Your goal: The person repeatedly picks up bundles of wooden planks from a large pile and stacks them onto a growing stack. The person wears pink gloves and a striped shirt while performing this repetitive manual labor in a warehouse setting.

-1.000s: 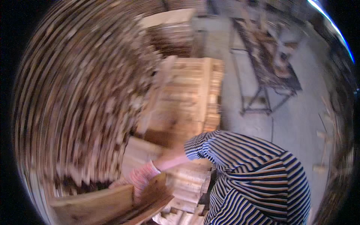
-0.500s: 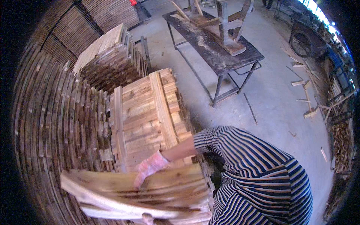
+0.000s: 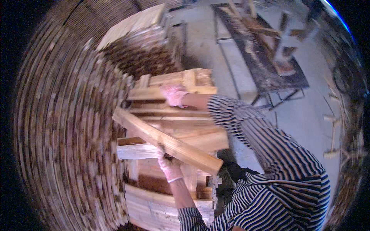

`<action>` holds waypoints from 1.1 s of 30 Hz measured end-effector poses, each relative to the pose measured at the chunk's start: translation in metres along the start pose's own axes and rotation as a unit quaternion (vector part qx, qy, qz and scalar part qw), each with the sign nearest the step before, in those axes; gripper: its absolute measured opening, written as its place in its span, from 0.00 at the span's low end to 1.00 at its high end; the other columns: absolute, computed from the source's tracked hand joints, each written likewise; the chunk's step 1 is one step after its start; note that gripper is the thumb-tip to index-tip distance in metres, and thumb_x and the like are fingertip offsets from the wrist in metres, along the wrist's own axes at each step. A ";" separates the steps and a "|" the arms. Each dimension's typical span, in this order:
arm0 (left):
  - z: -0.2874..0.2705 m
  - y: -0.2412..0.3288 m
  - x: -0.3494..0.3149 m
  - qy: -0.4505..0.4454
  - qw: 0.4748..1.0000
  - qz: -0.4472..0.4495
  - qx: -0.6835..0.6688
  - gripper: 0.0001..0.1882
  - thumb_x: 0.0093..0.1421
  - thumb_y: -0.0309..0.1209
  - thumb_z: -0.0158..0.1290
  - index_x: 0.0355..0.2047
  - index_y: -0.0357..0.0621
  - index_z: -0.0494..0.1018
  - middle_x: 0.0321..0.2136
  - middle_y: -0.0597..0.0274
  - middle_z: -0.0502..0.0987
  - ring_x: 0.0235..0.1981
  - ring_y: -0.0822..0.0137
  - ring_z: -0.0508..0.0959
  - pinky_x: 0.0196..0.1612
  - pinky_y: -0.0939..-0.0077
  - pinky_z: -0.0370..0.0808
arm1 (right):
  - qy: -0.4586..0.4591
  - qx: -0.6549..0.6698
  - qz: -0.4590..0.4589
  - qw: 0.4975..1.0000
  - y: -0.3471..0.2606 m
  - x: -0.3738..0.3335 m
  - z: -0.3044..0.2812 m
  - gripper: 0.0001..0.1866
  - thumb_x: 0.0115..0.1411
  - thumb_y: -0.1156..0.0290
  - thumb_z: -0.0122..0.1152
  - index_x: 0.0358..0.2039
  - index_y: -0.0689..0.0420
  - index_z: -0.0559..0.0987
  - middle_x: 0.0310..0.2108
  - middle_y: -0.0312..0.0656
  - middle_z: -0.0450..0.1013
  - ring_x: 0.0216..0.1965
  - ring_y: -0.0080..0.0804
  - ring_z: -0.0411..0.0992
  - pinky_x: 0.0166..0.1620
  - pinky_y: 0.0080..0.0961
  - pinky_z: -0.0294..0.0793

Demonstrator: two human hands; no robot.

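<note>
My left hand (image 3: 169, 167), in a pinkish work glove, is closed around the near side of a light wooden board (image 3: 165, 140) that lies slanted. Beneath that board are several loose wooden planks (image 3: 204, 140), roughly crosswise on the pile. Farther away, my right hand (image 3: 174, 95), gloved alike, touches the far plank (image 3: 146, 94) of this group. Its fingers are blurred, so their grip does not show. Under the planks is a stack of slatted wooden panels (image 3: 154, 206), partly covered by the planks and my left arm.
A tall wall of stacked wooden slats (image 3: 73, 127) rises close on the left. Beyond the pile stands another stack of boards (image 3: 135, 34). To the far right, a dark metal-legged table (image 3: 258, 73) bears an upturned wooden frame (image 3: 283, 57). Wood scraps (image 3: 331, 127) lie on the floor.
The planks have moved from the near end of the pile toward its middle, and one board now lies slanted on top. My right hand has moved farther away. The view has shifted.
</note>
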State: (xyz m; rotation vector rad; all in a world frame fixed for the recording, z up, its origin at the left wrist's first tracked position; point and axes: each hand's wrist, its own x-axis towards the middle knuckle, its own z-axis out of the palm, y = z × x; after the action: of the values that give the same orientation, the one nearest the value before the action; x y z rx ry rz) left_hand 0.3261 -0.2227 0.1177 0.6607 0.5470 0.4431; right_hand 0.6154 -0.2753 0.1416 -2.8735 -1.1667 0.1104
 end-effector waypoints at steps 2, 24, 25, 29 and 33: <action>-0.018 0.024 -0.042 0.022 0.998 0.038 -0.048 0.36 0.57 0.46 0.61 0.60 0.38 0.65 0.54 0.52 0.73 0.54 0.54 0.74 0.58 0.55 0.73 | 0.258 0.010 -0.068 0.964 -0.021 -0.020 0.014 0.35 0.60 0.52 0.61 0.60 0.62 0.65 0.55 0.57 0.69 0.56 0.49 0.70 0.55 0.45 0.72; -0.227 0.051 -0.282 0.310 0.914 0.261 -0.015 0.34 0.59 0.53 0.59 0.55 0.39 0.71 0.42 0.56 0.79 0.39 0.60 0.81 0.43 0.65 0.82 | 0.046 -0.015 -0.293 0.955 -0.162 -0.158 -0.029 0.41 0.54 0.51 0.62 0.65 0.55 0.62 0.56 0.57 0.67 0.52 0.52 0.68 0.51 0.49 0.70; -0.243 0.053 -0.303 0.343 0.896 0.281 0.040 0.34 0.60 0.53 0.59 0.54 0.37 0.71 0.41 0.56 0.79 0.37 0.61 0.81 0.41 0.67 0.82 | 0.029 0.013 -0.324 0.946 -0.192 -0.177 -0.022 0.41 0.54 0.50 0.62 0.65 0.54 0.63 0.56 0.58 0.67 0.53 0.53 0.68 0.51 0.48 0.71; -0.248 0.052 -0.295 0.281 0.919 0.275 -0.013 0.30 0.63 0.52 0.55 0.53 0.37 0.71 0.42 0.56 0.79 0.38 0.62 0.81 0.42 0.66 0.81 | -0.062 0.082 -0.342 0.934 -0.276 -0.208 0.029 0.38 0.56 0.50 0.62 0.64 0.52 0.65 0.58 0.56 0.66 0.56 0.55 0.68 0.53 0.47 0.72; -0.220 0.054 -0.263 0.148 0.950 0.231 -0.148 0.27 0.66 0.50 0.52 0.53 0.40 0.72 0.46 0.55 0.79 0.44 0.61 0.79 0.47 0.64 0.79 | -0.078 0.125 -0.383 0.912 -0.296 -0.203 0.029 0.35 0.61 0.43 0.55 0.64 0.49 0.67 0.60 0.55 0.65 0.55 0.55 0.70 0.52 0.49 0.73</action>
State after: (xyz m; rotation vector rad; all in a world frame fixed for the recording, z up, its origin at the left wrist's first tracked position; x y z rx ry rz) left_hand -0.0206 -0.2282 0.0959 0.4287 0.5919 1.0565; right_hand 0.2628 -0.2045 0.1412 -2.0349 -2.0313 0.4225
